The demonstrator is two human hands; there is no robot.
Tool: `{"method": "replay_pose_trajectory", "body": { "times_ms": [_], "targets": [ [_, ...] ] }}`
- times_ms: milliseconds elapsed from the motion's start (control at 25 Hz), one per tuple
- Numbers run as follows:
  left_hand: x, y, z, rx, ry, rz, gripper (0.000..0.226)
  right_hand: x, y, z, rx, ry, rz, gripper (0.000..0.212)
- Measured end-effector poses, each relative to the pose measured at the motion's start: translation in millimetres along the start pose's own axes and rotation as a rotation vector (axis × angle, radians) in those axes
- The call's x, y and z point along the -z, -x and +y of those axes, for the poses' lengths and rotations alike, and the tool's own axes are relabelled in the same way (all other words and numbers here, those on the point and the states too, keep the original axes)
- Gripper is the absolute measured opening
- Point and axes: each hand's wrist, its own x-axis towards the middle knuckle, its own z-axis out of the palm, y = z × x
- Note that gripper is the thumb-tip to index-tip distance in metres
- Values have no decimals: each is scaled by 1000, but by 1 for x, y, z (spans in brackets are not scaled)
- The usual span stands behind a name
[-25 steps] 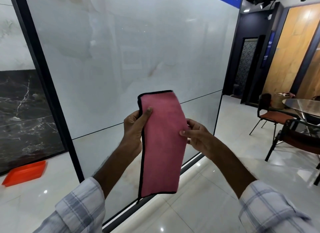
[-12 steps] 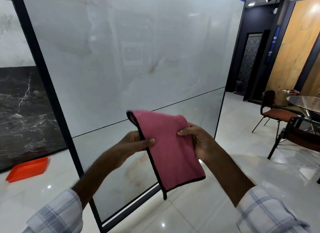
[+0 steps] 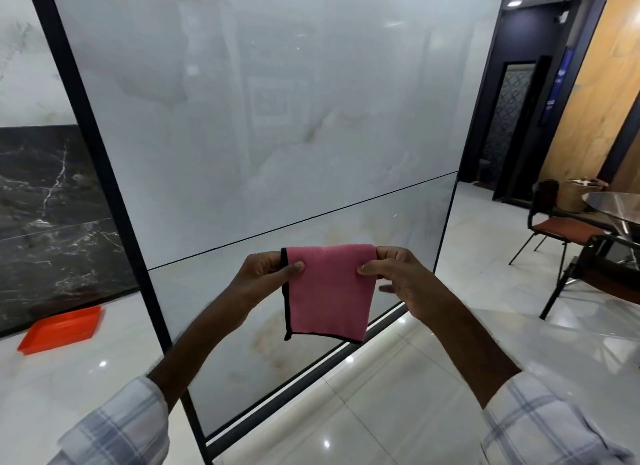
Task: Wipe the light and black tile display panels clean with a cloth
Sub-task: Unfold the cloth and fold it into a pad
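A pink cloth point(image 3: 327, 291) with black edging hangs folded in front of me. My left hand point(image 3: 265, 274) pinches its upper left corner and my right hand point(image 3: 398, 277) pinches its upper right corner. Behind the cloth stands the large light marble tile panel point(image 3: 277, 118) in a black frame, with a seam across its lower part. Some brownish marks show on its lower tile. The black marble tile panel point(image 3: 52, 205) stands further back at the left. The cloth does not touch either panel.
An orange tray point(image 3: 62, 329) lies on the glossy white floor at the foot of the black panel. At the right stand a chair point(image 3: 554, 222) with a brown seat and a glass table point(image 3: 613, 205). A wooden-look panel and a dark doorway are behind them.
The cloth has been folded from a long hanging strip into a shorter square. Both hands have moved to its top corners and hold it level.
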Motion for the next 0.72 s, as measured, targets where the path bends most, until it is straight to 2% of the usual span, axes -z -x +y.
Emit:
{"method": "replay_pose_trajectory", "body": {
  "times_ms": [80,120,160,240,320,440,560,720],
  "targets": [
    [9,-7,-2,-41,-179,-78,16,0,-4,-1,67,220,54,16],
    [12,-10,-5,-36,-290,-74,16,-1,-6,1,69,331,95,26],
    [14,-14,-9,-22,-406,-45,18,-2,-8,4,62,426,133,34],
    [13,-18,-17,2,-574,74,21,-3,-11,11,85,601,260,31],
    [8,-18,-20,-49,-505,179,27,-2,-13,12,107,617,317,26],
    [-4,-11,-4,-84,-73,171,29,0,-11,3,130,396,304,36],
    [-18,-6,22,-125,169,225,16,5,-4,-24,176,11,218,16],
    [-34,-5,52,-236,333,365,12,14,-6,-37,206,-450,41,44]
  ]
}}
